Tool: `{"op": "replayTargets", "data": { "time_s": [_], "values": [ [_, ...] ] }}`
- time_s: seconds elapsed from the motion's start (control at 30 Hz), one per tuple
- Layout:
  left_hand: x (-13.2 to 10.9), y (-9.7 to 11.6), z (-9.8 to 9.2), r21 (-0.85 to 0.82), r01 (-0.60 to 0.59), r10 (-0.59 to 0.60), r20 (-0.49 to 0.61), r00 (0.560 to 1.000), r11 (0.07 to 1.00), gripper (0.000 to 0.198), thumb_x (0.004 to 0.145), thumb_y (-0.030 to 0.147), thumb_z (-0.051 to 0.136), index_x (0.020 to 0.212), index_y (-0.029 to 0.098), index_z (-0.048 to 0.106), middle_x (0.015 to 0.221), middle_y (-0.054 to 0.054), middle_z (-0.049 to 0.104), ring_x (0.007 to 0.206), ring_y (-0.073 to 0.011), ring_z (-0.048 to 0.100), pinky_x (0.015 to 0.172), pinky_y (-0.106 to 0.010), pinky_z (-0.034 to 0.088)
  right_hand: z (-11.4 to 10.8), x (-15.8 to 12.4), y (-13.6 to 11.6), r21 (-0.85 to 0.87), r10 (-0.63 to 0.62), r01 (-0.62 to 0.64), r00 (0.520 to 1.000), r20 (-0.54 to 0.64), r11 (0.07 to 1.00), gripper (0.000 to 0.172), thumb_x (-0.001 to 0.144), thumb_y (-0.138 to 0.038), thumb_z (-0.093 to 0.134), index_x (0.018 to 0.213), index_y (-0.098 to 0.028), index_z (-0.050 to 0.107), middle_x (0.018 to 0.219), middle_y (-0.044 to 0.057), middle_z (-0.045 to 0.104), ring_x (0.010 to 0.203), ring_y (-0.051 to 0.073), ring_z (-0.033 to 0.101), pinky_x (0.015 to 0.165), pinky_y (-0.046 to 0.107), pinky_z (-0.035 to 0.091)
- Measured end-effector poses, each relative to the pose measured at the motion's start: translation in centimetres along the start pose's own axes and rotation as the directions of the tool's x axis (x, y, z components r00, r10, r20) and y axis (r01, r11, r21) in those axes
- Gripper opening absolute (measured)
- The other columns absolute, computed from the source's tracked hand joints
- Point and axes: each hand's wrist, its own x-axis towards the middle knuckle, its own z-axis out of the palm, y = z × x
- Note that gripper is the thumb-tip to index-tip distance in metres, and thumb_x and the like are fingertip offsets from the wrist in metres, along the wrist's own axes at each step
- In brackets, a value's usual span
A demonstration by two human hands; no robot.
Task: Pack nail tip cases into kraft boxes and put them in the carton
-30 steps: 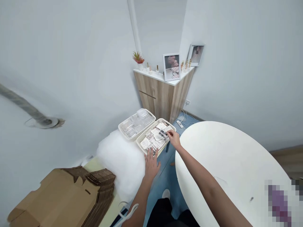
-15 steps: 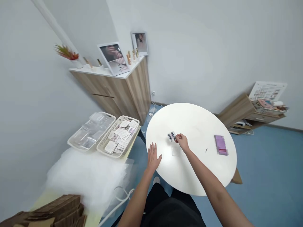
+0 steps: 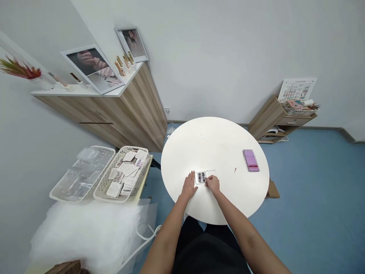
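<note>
On the round white table (image 3: 216,144) lies a clear, shallow plastic case (image 3: 211,172), opened out flat. A small card of dark press-on nails (image 3: 201,176) rests over its left half. My right hand (image 3: 213,184) pinches the right edge of this card between thumb and fingers. Flat on the table, my left hand (image 3: 188,186) has its fingers stretched out beside the left edge of the case; whether it touches the case I cannot tell. Nothing is held in the left hand.
A pixelated purple packet (image 3: 251,160) lies on the table's right side, near a tiny dark reddish piece (image 3: 235,169). To the left stand a basket of cards (image 3: 98,193) and a basket of clear cases (image 3: 54,193). A wooden cabinet (image 3: 139,106) stands behind them.
The card of nails has come down from above the table onto the case. My left hand has moved in beside the case. The view has shifted right.
</note>
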Motion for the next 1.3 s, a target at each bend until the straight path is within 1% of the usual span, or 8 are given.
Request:
{"op": "replayTargets", "data": {
  "time_s": [0.33, 0.5, 0.6, 0.7, 0.8, 0.9, 1.1, 1.3],
  "values": [
    [1.5, 0.1, -0.1, 0.098, -0.103, 0.107, -0.04, 0.993, 0.99, 0.069, 0.079, 0.017, 0.051, 0.145, 0.017, 0.032, 0.148, -0.014, 0.042, 0.136, -0.0277, 0.039, 0.109, -0.044, 0.035, 0.0, -0.1, -0.9, -0.34, -0.089, 0.092, 0.996, 0.024, 0.936, 0.014, 0.085, -0.029, 0.055, 0.075, -0.022, 0.061, 0.076, 0.003, 0.07, 0.072, 0.017, 0.065, 0.059, 0.024, 0.037],
    [2.3, 0.6, -0.2, 0.117, -0.09, 0.098, -0.072, 0.993, 0.989, 0.07, 0.076, 0.02, 0.054, 0.142, 0.022, 0.033, 0.136, -0.011, 0.049, 0.123, -0.0267, 0.047, 0.1, -0.041, 0.041, -0.4, 0.4, -0.6, -0.424, -0.145, 0.156, 0.988, 0.058, 0.892, 0.013, 0.085, -0.029, 0.054, 0.076, -0.022, 0.06, 0.076, 0.003, 0.067, 0.071, 0.017, 0.062, 0.059, 0.024, 0.036],
    [2.6, 0.9, -0.2, 0.13, -0.088, 0.1, -0.081, 0.992, 0.988, 0.069, 0.075, 0.022, 0.056, 0.14, 0.023, 0.035, 0.132, -0.011, 0.049, 0.119, -0.0267, 0.049, 0.1, -0.041, 0.041, -1.5, 0.9, 0.4, -0.375, -0.191, 0.18, 0.982, 0.007, 0.909, 0.015, 0.087, -0.034, 0.05, 0.082, -0.023, 0.06, 0.082, 0.003, 0.065, 0.077, 0.018, 0.061, 0.062, 0.025, 0.039],
    [2.7, 1.3, 0.0, 0.135, -0.078, 0.092, -0.099, 0.991, 0.988, 0.066, 0.074, 0.023, 0.058, 0.137, 0.022, 0.039, 0.129, -0.011, 0.049, 0.116, -0.0269, 0.049, 0.1, -0.041, 0.04, -3.4, 1.7, 2.1, -0.328, -0.235, 0.176, 0.96, -0.15, 0.928, 0.018, 0.085, -0.033, 0.048, 0.093, -0.021, 0.06, 0.1, 0.009, 0.063, 0.095, 0.023, 0.059, 0.071, 0.029, 0.044],
    [2.6, 2.1, 0.2, 0.138, -0.044, 0.06, -0.116, 0.991, 0.99, 0.063, 0.073, 0.026, 0.06, 0.133, 0.022, 0.042, 0.123, -0.01, 0.05, 0.111, -0.0267, 0.051, 0.098, -0.041, 0.041, -5.4, 2.6, 3.8, -0.251, -0.178, 0.119, 0.957, -0.228, 0.961, 0.026, 0.079, -0.03, 0.052, 0.099, -0.017, 0.061, 0.107, 0.016, 0.061, 0.102, 0.028, 0.058, 0.081, 0.035, 0.046],
    [2.2, 3.2, 0.7, 0.134, -0.009, 0.027, -0.134, 0.991, 0.991, 0.059, 0.073, 0.028, 0.063, 0.129, 0.02, 0.046, 0.116, -0.008, 0.051, 0.106, -0.0259, 0.052, 0.094, -0.039, 0.042, -6.7, 3.4, 4.5, -0.107, -0.109, 0.091, 0.978, -0.18, 0.99, 0.026, 0.075, -0.028, 0.053, 0.096, -0.016, 0.063, 0.102, 0.015, 0.064, 0.095, 0.027, 0.062, 0.083, 0.036, 0.047],
    [1.1, 6.0, 1.9, 0.136, 0.1, -0.074, -0.185, 0.98, 0.986, 0.053, 0.074, 0.035, 0.065, 0.122, 0.02, 0.049, 0.109, -0.007, 0.052, 0.102, -0.0269, 0.052, 0.088, -0.039, 0.041, -7.8, 3.9, 3.4, -0.006, -0.135, 0.136, 0.981, -0.136, 0.991, 0.022, 0.075, -0.028, 0.051, 0.091, -0.019, 0.064, 0.098, 0.008, 0.07, 0.087, 0.021, 0.066, 0.075, 0.03, 0.05],
    [0.1, 8.0, 2.8, 0.075, 0.176, -0.158, -0.199, 0.967, 0.981, 0.057, 0.078, 0.038, 0.063, 0.128, 0.019, 0.044, 0.111, -0.01, 0.056, 0.107, -0.0297, 0.051, 0.091, -0.044, 0.039, -8.2, 1.5, 1.9, 0.066, -0.321, 0.324, 0.945, -0.054, 0.944, 0.019, 0.081, -0.028, 0.049, 0.094, -0.023, 0.061, 0.096, 0.004, 0.071, 0.091, 0.019, 0.066, 0.082, 0.031, 0.05]
  ]
}}
